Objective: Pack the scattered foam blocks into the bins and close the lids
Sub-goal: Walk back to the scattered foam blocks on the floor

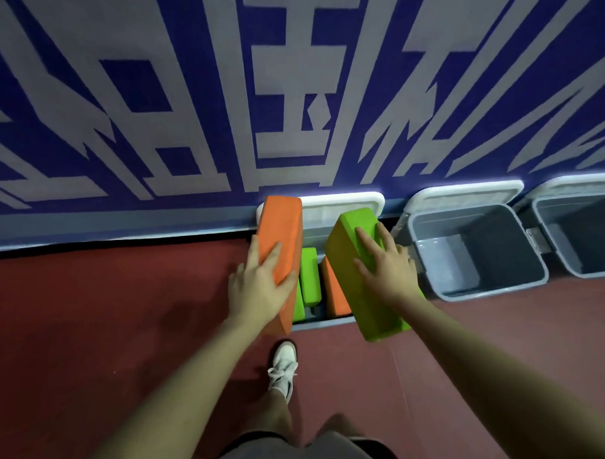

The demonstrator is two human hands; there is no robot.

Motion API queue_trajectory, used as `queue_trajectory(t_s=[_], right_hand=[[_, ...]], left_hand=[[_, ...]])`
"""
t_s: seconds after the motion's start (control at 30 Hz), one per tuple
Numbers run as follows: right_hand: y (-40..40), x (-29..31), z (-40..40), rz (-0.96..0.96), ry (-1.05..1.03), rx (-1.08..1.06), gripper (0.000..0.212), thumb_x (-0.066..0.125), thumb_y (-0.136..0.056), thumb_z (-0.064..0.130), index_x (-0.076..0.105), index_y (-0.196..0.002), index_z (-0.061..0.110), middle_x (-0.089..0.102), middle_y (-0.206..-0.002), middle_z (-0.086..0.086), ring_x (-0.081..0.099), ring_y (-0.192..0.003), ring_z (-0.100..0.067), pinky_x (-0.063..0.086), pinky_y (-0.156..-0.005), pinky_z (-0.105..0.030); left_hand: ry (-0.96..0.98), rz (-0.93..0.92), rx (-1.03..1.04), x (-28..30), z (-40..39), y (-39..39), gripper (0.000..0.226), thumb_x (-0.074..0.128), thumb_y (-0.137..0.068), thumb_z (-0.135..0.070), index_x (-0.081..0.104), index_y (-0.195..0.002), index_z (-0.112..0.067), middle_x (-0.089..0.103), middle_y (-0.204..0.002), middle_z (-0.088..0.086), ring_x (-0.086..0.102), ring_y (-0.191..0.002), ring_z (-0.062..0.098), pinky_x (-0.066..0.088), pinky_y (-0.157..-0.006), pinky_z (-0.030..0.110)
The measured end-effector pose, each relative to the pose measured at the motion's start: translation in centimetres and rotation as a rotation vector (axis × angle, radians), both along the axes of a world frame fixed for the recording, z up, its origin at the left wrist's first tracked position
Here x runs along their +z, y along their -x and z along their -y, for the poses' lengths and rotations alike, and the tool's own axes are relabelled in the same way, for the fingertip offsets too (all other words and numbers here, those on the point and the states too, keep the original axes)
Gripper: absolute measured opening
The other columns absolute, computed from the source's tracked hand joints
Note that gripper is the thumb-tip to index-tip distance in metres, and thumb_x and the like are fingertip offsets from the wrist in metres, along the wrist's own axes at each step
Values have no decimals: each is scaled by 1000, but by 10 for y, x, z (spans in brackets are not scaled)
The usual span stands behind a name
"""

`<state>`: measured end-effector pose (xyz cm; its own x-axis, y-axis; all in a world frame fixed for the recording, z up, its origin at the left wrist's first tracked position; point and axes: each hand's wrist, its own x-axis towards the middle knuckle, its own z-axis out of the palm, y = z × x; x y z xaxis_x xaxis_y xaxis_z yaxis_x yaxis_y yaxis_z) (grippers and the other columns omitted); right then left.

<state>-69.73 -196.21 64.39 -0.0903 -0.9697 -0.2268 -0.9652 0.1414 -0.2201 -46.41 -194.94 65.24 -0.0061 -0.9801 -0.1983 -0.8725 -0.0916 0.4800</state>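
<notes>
Blue wall padding with large pale grey lettering [289,92] fills the far half of the view, and a dark red sports floor [109,322] runs up to its base, where a row of grey plastic bins stands with white lids tipped back against the wall.

At the left of that row, the left hand [258,289] holds a long orange foam block [283,250], fingers [273,254] spread flat over its upper face and thumb wrapped round the near edge, so the hand is clamped on the block. The block tilts, its far end raised over the first grey bin [318,323], whose white hinged lid [341,207] stands open behind. Inside this bin a green foam block [309,277] and an orange one [334,293] already stand on end, leaving a narrow gap between them.

Just right, the right hand [386,271] grips a long green foam block [361,278] the same way, splayed over the top, near end hanging over the bin's front rim.

Further right, a second grey bin [477,254] and a third [582,236] look empty, lids open.

The step in hand seems to be loading both blocks. The first bin looks nearly full, so each block would best go in upright, one at a time, slid into free space rather than laid across the top, or the lid may not shut. If the fit is tight, the empty bin alongside looks the safer home for the green one.

A white sneaker [283,367] stands near the bin.
</notes>
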Motion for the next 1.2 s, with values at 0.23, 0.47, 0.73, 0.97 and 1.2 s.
queue_trajectory(t_s=[0.23, 0.47, 0.73, 0.97, 1.2], right_hand=[[0, -87, 75, 28, -149, -8, 63, 50, -94, 44, 18, -149, 47, 8, -161, 2, 34, -130, -38, 41, -98, -51], [6, -222, 119, 60, -248, -19, 67, 54, -93, 40, 18, -149, 44, 5, -161, 2, 33, -130, -38, 45, -94, -49], [14, -315, 130, 185, -339, -13, 64, 47, -99, 33, 14, -153, 33, 1, -162, -3, 17, -142, -34, 37, -103, -48], [30, -282, 125, 172, -328, 21, 57, 43, -100, 29, 20, -152, 32, 13, -161, -2, 22, -138, -33, 39, -103, -47], [31, -206, 107, 191, -268, 15, 56, 46, -99, 27, 26, -151, 28, 21, -159, -2, 27, -135, -32, 34, -107, -42]], left_hand=[[-165, 10, -45, -97, 70, 19, 63, 56, -89, -45, 33, -147, -34, 6, -161, 6, 36, -133, 38, 37, -103, 42], [-227, 35, 8, -232, 116, 43, 64, 52, -92, -45, 26, -149, -34, 2, -161, 8, 36, -129, 39, 29, -107, 43], [-316, 27, -25, -319, 123, 55, 56, 47, -97, -37, 28, -149, -28, 5, -160, 11, 17, -143, 31, 21, -111, 44], [-222, 128, -146, -273, 135, 63, 56, 42, -86, -38, 52, -136, -14, 45, -144, 18, 45, -126, 38, 32, -105, 47], [-131, 97, -287, -192, 139, 61, 54, 37, -82, -37, 66, -115, -6, 64, -119, 17, 64, -100, 37, 50, -84, 48]])
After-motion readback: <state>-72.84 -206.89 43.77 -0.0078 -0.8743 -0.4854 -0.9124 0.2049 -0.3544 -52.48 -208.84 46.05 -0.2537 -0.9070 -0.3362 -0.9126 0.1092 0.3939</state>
